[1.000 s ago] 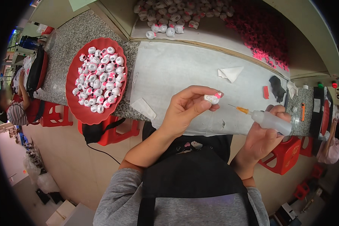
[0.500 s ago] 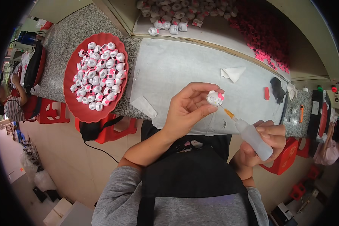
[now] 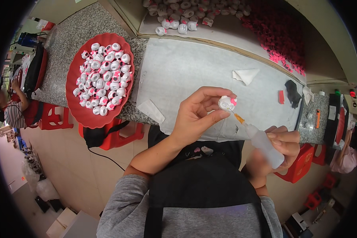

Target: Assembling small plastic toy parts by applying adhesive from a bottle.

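Between thumb and fingers, my left hand pinches a small white figurine head with a pink bow. My right hand is wrapped around a translucent squeeze bottle, tilted up to the left. Its orange needle tip points at the head's lower side; whether it touches cannot be made out. Both hands are above a white sheet on the worktop. To the left, a red scalloped tray holds many similar white heads with pink parts.
A shelf compartment at the back holds more white heads and a heap of pink pieces. On the sheet lie a folded white tissue, a red block and a black cloth. Red stools stand below the granite worktop. Other people sit at both sides.
The head has turned slightly in my left fingers. The bottle in my right hand has shifted a little to the left, its needle staying close to the head.
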`<action>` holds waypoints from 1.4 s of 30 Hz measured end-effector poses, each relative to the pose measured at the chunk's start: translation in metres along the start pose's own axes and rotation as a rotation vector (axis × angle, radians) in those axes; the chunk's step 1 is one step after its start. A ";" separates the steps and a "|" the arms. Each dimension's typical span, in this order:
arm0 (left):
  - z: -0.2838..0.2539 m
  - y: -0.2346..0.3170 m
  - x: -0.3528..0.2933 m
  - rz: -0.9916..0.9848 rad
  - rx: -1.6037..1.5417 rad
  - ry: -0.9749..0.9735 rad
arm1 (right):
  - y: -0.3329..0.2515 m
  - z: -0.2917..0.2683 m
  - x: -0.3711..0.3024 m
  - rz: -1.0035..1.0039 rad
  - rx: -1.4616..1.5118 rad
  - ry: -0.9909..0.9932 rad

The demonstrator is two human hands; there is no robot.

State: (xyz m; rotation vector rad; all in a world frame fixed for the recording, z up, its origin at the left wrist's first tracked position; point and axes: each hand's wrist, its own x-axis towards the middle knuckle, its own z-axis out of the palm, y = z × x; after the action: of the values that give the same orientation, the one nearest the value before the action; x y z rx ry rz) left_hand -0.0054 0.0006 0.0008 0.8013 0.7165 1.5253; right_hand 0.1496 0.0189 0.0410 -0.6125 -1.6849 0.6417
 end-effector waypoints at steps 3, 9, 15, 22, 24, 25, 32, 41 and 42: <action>0.001 0.000 0.000 0.000 -0.008 0.009 | -0.001 -0.002 0.000 0.001 0.000 -0.010; 0.003 0.000 0.000 -0.024 -0.039 0.025 | 0.002 -0.003 -0.002 0.011 -0.011 0.032; 0.003 0.001 0.001 -0.025 -0.037 0.005 | 0.003 -0.002 -0.003 0.004 -0.001 0.057; 0.002 -0.002 0.000 -0.033 -0.025 -0.002 | 0.003 -0.001 -0.003 0.014 0.016 0.032; 0.002 -0.003 0.000 -0.025 -0.014 -0.004 | 0.001 -0.001 -0.003 0.025 0.015 0.035; 0.002 -0.003 0.000 -0.017 -0.002 -0.007 | 0.001 -0.001 -0.003 0.035 0.014 0.038; 0.002 -0.002 0.001 0.060 0.110 -0.041 | 0.002 0.000 -0.004 0.031 0.021 0.055; 0.002 -0.004 -0.001 0.117 0.237 -0.052 | 0.002 0.001 -0.004 0.010 0.004 0.036; 0.001 -0.004 0.000 0.133 0.283 -0.059 | 0.001 0.002 -0.004 0.011 0.009 0.038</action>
State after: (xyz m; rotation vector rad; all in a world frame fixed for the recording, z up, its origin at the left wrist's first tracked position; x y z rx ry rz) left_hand -0.0025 0.0006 -0.0017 1.1205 0.8616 1.5311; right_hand 0.1486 0.0172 0.0373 -0.6247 -1.6437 0.6417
